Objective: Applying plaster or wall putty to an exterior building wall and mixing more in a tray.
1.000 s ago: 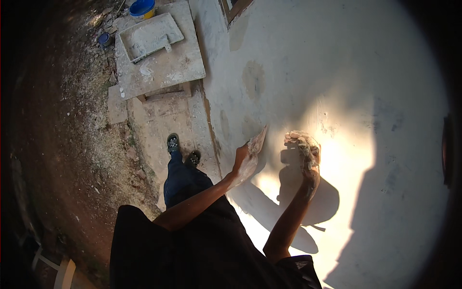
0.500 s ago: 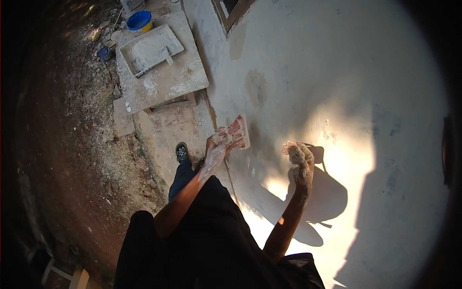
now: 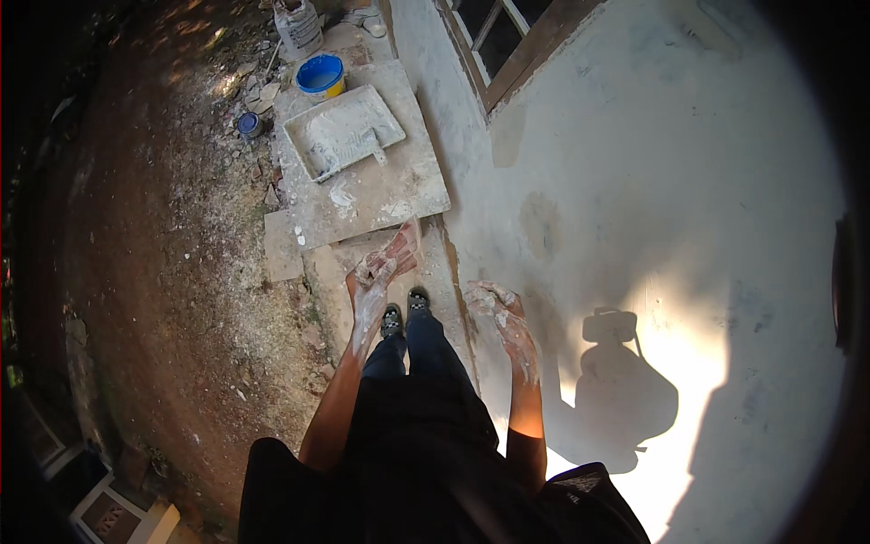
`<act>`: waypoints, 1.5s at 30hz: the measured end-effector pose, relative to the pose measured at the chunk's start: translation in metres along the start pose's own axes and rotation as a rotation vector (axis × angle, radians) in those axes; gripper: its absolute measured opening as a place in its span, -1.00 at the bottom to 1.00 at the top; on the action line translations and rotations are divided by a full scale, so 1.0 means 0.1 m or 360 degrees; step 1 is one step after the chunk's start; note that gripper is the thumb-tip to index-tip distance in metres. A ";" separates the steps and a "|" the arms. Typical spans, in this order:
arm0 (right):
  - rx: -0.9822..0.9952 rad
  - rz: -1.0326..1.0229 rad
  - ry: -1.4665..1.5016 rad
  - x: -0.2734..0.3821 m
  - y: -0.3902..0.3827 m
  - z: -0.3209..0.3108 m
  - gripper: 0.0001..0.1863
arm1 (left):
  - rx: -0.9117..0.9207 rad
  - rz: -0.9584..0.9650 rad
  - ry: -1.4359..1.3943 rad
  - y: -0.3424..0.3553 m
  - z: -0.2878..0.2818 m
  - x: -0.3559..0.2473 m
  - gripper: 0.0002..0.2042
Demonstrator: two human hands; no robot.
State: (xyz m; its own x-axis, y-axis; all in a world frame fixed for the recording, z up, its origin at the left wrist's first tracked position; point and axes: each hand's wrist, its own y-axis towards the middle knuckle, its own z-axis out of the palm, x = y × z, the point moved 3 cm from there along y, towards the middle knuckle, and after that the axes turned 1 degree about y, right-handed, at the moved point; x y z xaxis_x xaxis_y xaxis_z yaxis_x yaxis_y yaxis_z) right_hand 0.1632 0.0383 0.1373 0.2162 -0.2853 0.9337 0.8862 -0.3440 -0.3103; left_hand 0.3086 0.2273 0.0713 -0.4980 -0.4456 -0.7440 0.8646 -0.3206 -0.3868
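Observation:
My left hand [image 3: 370,274] is closed around a wide, reddish putty scraper [image 3: 401,249] smeared with white paste, its flat blade pointing up and to the right. To the right of it, my right hand [image 3: 494,299] is coated with white paste and held before the wall [image 3: 616,208]. Its fingers are curled, and what they hold, if anything, cannot be made out. Beyond both hands, a white paste-smeared tray [image 3: 317,168] lies on a low board-topped table [image 3: 399,195]. A pale, paste-covered tool [image 3: 376,147] rests over the tray's right side.
A blue and yellow bucket [image 3: 320,77] stands behind the tray, with a white sack [image 3: 297,29] farther back. On the rubble-strewn ground at left sits a small dark-blue can [image 3: 250,125]. A brown-framed window [image 3: 507,68] is set in the wall, which carries damp patches and my shadow.
Both hands have come away from the sunlit wall patch, the right one moving left towards the other. My view has turned towards the table, and both feet now show.

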 end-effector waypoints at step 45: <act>-0.0381 0.0063 -0.0846 -2.31 6.51 1.19 -0.80 | -0.0613 0.0270 0.1562 4.49 -2.00 -0.13 -0.62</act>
State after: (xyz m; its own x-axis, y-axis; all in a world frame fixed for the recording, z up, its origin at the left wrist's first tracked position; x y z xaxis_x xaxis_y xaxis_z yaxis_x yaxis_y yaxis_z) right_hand 0.7390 -0.0133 -0.2594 0.4781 0.1644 0.8628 0.7692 -0.5525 -0.3210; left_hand 0.7165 0.2564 -0.2015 -0.2464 0.4638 -0.8510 0.9658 0.0446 -0.2554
